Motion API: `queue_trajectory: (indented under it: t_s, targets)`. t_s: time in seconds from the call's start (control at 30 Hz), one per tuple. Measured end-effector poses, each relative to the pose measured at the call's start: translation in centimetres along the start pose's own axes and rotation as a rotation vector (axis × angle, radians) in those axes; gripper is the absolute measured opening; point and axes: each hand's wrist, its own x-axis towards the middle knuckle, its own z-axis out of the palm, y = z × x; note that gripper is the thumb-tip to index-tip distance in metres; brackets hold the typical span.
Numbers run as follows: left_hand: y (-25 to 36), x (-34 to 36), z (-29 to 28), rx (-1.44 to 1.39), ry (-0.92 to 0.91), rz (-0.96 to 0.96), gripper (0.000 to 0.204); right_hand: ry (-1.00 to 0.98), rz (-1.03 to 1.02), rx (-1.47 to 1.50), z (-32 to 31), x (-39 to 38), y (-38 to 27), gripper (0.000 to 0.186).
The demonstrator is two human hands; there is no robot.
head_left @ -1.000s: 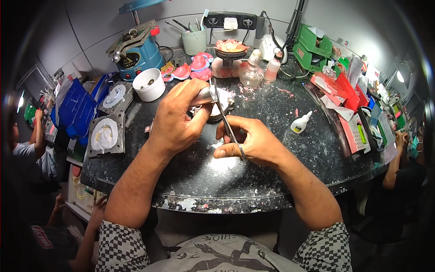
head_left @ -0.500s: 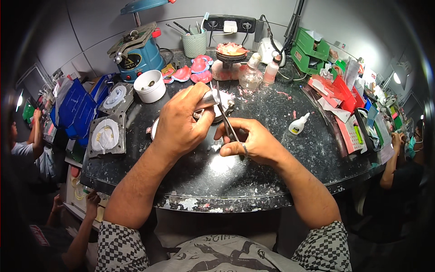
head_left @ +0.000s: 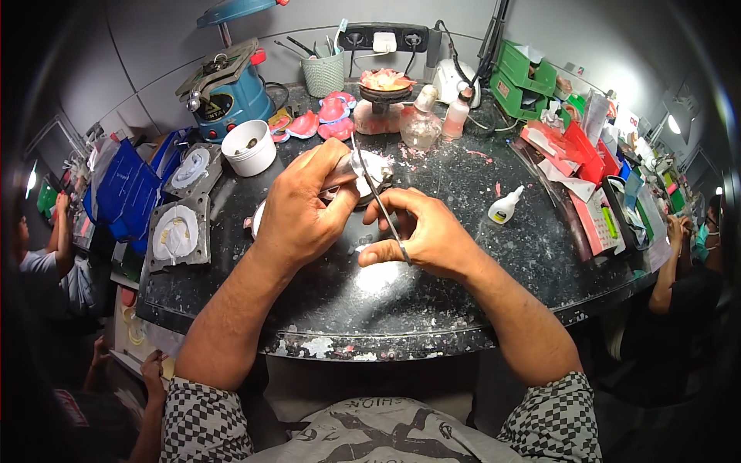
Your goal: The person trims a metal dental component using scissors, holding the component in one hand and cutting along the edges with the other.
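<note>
My left hand [head_left: 305,204] is closed around a silver-grey piece [head_left: 338,176], thumb and fingers pinching it; its kind is unclear. In my right hand [head_left: 421,231] is a slim metal tool that looks like scissors [head_left: 380,202], seen edge-on. Its tip points up and away, crossing beside the silver-grey piece; whether it touches cannot be made out. Just beyond my hands lies a whitish lump on a dark base [head_left: 377,166], partly covered. A white rim [head_left: 258,218] shows from under my left hand.
On the black bench [head_left: 463,309] stand a white bowl [head_left: 251,150], two plaster-filled metal flask halves [head_left: 176,235], pink-and-blue moulds [head_left: 333,109], a glass burner [head_left: 421,127], a pink-liquid bottle [head_left: 457,116], and a small white dropper bottle [head_left: 505,207]. Papers [head_left: 575,154] crowd the right. People sit at both sides.
The scissors have turned from showing two separate blades to one thin edge. My right hand has shifted slightly left and up. The view has moved a little.
</note>
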Motion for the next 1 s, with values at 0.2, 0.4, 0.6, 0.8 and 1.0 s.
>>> queue_trajectory:
  t_s: [0.2,0.4,0.6,0.8,1.0]
  targets:
    - [-0.1,-0.3,0.1,0.017,0.029,0.002,0.012,0.137,-0.277,-0.449,-0.6,-0.2,-0.3,0.064]
    - [0.9,0.0,-0.4,-0.051,0.024,-0.118,0.014,0.191,-0.398,-0.494,-1.0,0.0,0.2,0.055]
    - [-0.1,0.2,-2.3,-0.193,-0.155,-0.251,0.012,0.149,-0.401,-0.438,-1.5,0.1,0.5,0.048]
    - [-0.7,0.8,-2.8,-0.374,-0.144,-0.201,0.039,0.109,-0.236,-0.53,-1.5,-0.2,-1.3,0.058]
    - [-4.0,0.7,-1.7,-0.605,0.106,-0.206,0.041,0.047,-0.322,-0.47,-1.4,0.1,-1.6,0.059]
